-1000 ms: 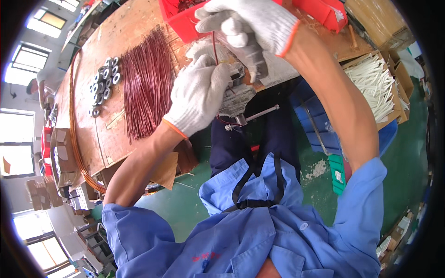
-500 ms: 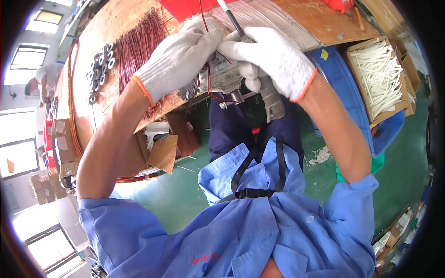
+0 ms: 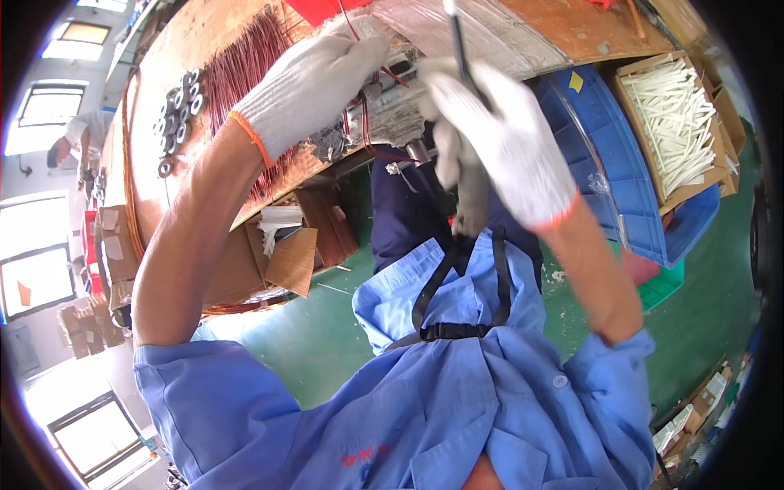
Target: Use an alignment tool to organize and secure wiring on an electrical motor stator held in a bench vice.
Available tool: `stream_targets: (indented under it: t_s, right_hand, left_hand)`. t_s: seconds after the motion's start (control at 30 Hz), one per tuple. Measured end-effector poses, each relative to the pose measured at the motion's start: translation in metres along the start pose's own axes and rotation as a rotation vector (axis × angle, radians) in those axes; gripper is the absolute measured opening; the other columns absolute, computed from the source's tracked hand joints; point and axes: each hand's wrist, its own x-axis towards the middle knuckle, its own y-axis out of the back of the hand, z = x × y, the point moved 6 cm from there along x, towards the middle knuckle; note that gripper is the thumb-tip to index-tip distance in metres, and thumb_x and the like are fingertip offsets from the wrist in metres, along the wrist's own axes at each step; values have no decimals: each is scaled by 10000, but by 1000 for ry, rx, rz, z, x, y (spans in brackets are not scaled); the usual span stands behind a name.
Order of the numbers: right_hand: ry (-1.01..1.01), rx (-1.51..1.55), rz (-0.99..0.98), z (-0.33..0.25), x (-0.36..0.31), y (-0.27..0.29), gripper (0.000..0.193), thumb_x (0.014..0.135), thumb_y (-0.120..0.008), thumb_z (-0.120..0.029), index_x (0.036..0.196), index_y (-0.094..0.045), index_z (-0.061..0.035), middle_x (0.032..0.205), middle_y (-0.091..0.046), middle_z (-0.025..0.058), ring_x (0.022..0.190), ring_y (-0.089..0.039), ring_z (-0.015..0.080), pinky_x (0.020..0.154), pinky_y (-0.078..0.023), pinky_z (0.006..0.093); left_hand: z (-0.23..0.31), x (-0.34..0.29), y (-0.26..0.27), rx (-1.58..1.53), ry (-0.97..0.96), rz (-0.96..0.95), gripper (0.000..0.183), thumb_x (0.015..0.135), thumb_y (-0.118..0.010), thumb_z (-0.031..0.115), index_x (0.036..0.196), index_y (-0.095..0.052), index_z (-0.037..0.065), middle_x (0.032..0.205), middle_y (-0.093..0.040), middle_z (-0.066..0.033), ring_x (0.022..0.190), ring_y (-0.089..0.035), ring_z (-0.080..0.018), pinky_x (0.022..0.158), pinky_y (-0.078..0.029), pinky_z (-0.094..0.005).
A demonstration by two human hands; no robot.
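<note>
My left hand (image 3: 322, 86), in a white knit glove with an orange cuff, is closed on a dark red wire (image 3: 349, 23) at the table's near edge. More of this wire (image 3: 365, 122) hangs in loops below its fingers. My right hand (image 3: 514, 139), gloved alike and slightly blurred, is closed round a grey-wrapped tool handle (image 3: 471, 204) pointing down toward my lap. A dark rod (image 3: 459, 49) with a white end sticks up from the same hand; whether it belongs to the tool I cannot tell. A small metal cylinder (image 3: 418, 151) shows between the hands.
Dark red wires (image 3: 245, 65) lie in a dense row on the wooden table, beside several black rings (image 3: 175, 114). On the right stand a blue crate (image 3: 600, 155) and a cardboard box (image 3: 665, 196) of white tubes. A red tray (image 3: 314, 6) sits at the back; a person (image 3: 82, 135) is far left.
My right hand has moved right and toward me, away from my left hand, carrying the grey-wrapped tool and the rod. The left hand stays nearly in place on the wire.
</note>
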Motion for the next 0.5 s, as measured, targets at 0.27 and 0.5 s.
stream_targets:
  t_s: [0.27, 0.5]
  right_hand:
    - [-182, 323, -157, 79, -94, -41, 432, 1149, -500, -142, 1533, -494, 57, 843, -638, 39, 585, -596, 66, 523, -502, 235]
    - [-271, 660, -94, 73, -39, -79, 350, 1161, -524, -218, 1368, -594, 55, 820, -605, 32, 506, -514, 72, 442, -469, 270]
  left_hand:
    - [3, -13, -8, -20, -93, 575, 617, 995, -689, 328, 1532, -559, 55, 1457, -600, -196, 1309, -618, -259, 1120, -481, -394]
    - [-3, -3, -12, -204, -121, 404, 651, 983, -649, 273, 1571, -528, 20, 1487, -606, -188, 1430, -541, -280, 1220, -388, -389]
